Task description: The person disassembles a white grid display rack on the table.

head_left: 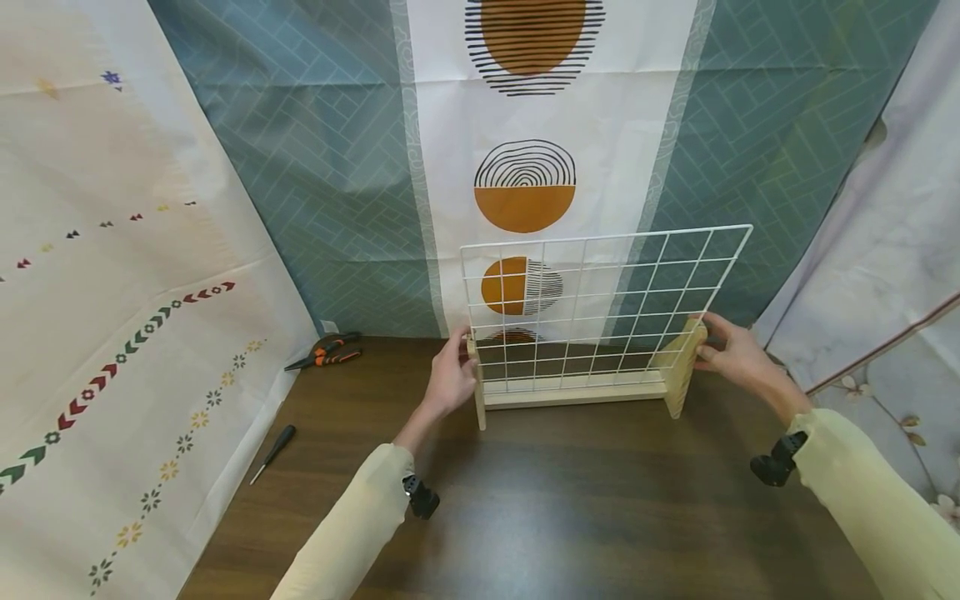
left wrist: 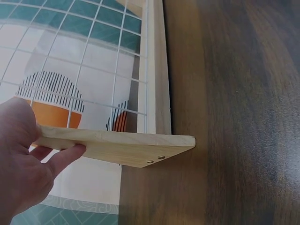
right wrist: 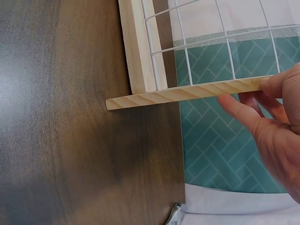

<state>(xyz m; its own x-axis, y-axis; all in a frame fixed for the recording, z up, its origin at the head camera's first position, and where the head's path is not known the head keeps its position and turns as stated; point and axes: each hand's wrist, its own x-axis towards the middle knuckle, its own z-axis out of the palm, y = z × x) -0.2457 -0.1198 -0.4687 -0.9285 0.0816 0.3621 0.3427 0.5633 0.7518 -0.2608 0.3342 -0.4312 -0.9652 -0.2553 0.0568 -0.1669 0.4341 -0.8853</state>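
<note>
White wire forms one rectangular grid panel [head_left: 592, 317], standing between two pale wooden side panels [head_left: 681, 373], with one pale wooden crossbar [head_left: 577, 395] low between them, near the far edge of the dark brown wood-grain surface [head_left: 585, 500]. The left hand [head_left: 452, 375] pinches the left side panel's upper end; the right hand [head_left: 735, 354] pinches the right one's. Two metal screw heads [left wrist: 161, 157] mark the left outer face. One orange-and-black pair of pliers [head_left: 324, 353] and one black-handled screwdriver [head_left: 276, 450] lie well apart, left; bare surface stretches widest nearside.

Pliers [head_left: 324, 354] and screwdriver [head_left: 281, 442] lie left of the rack [head_left: 573, 396].
</note>
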